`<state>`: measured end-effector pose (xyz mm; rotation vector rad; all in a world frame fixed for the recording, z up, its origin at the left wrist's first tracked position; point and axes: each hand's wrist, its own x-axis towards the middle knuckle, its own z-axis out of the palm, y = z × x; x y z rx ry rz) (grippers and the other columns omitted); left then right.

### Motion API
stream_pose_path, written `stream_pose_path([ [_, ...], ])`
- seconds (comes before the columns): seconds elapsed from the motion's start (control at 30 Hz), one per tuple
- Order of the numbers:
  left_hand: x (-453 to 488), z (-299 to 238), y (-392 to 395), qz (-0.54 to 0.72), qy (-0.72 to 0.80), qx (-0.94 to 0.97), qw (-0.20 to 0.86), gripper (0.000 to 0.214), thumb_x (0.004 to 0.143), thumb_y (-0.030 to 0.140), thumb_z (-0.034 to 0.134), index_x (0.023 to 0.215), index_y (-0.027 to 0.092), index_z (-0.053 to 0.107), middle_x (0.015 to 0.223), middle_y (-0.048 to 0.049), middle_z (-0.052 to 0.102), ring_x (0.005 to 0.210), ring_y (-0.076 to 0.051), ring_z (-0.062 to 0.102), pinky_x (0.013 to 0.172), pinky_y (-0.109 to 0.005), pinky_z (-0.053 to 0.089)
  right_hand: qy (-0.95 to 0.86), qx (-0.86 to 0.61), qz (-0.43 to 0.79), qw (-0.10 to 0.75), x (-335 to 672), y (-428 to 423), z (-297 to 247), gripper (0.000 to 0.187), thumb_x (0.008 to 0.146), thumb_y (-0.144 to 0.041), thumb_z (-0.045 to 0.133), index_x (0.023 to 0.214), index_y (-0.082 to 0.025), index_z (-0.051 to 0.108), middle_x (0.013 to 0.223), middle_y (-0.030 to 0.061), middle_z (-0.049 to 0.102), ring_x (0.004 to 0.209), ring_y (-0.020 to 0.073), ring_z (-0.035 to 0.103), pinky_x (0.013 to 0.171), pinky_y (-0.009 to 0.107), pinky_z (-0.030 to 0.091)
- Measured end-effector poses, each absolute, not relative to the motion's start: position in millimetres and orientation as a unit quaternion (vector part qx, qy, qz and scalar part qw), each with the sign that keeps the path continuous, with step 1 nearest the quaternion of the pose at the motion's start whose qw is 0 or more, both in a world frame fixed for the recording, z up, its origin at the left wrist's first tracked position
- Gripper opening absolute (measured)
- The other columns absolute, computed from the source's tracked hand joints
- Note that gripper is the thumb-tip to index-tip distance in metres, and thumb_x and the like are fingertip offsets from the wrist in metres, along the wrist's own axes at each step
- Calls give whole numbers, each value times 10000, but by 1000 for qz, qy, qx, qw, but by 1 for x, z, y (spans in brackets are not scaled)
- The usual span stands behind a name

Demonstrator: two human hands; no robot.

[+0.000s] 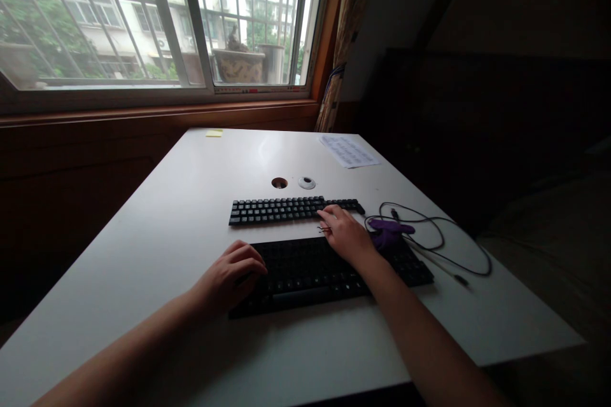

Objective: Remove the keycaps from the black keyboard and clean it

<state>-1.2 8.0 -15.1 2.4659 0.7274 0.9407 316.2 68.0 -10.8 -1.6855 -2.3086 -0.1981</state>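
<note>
A black keyboard lies across the near part of the desk; its front rows show keycaps, while the darker upper area looks bare of them. At its left end my left hand rests with curled fingers, holding the edge. Behind the keyboard, loose black keycaps stand in tidy rows. My right hand is over the right part of these rows, its index fingertip at the keycaps. Thin wire ends of what looks like a keycap puller stick out under its fingers.
A purple glove or cloth lies on the keyboard's right back corner, beside a looped black cable. Farther back on the white desk are a cable hole, its round cover, a printed sheet and yellow notes.
</note>
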Motion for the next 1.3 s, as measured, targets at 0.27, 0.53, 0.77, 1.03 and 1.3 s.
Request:
stream_pose_path([
  [0.27,0,-16,8,337,261,883,198,160,925,131,538,977,198,674,961,-89,679,933,-211,574,835,-349,501,-793,-595,-66,109,311,70,-11,359,983,-298,439,1301,-253,602,1291,73,579,1072,236,555,869,337,494],
  [0.53,0,-15,8,335,261,883,201,163,925,127,535,979,194,674,962,-90,677,932,-209,568,824,-345,505,-797,-591,-69,109,311,69,-10,355,983,-295,433,1291,-255,606,1294,62,589,1071,236,554,858,339,495],
  [0.77,-1,-14,8,337,262,881,203,165,940,161,523,972,190,681,960,-98,678,932,-215,570,825,-354,515,-795,-592,-68,113,311,69,-11,366,978,-290,439,1306,-257,598,1296,66,589,1079,237,554,877,343,494],
  [1.03,-1,-14,8,333,265,881,207,181,904,90,547,984,197,669,976,-81,669,953,-209,559,842,-349,497,-792,-585,-58,164,316,67,-10,374,965,-265,459,1312,-238,598,1266,76,600,1088,246,560,912,358,493],
  [1.3,-2,-17,9,341,259,881,202,179,906,94,549,989,198,669,972,-81,671,946,-206,568,836,-344,496,-756,-545,8,362,347,61,14,304,994,-332,415,1008,-196,687,1047,93,643,1023,222,605,954,362,479],
])
